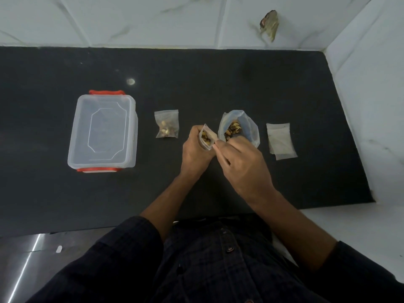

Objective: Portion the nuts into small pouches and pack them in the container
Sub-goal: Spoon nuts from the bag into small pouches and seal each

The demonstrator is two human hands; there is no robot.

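A small zip pouch (pixel 206 138), partly filled with nuts, is gripped mouth-up in the curled left hand (pixel 195 153). Its rim is pinched by the right hand (pixel 241 164), fingers drawn together. Just beyond the right hand stands the open nut bag (pixel 249 130). The mouth should be kept level and the zip pressed along its whole length. A filled pouch (pixel 167 124) lies beyond the left hand, the lidded container (pixel 102 132) farther left, empty pouches (pixel 281 141) right of the right hand.

A dark checked button-up shirt (pixel 218 265), its sleeves (pixel 131 239) pushed up the forearms.
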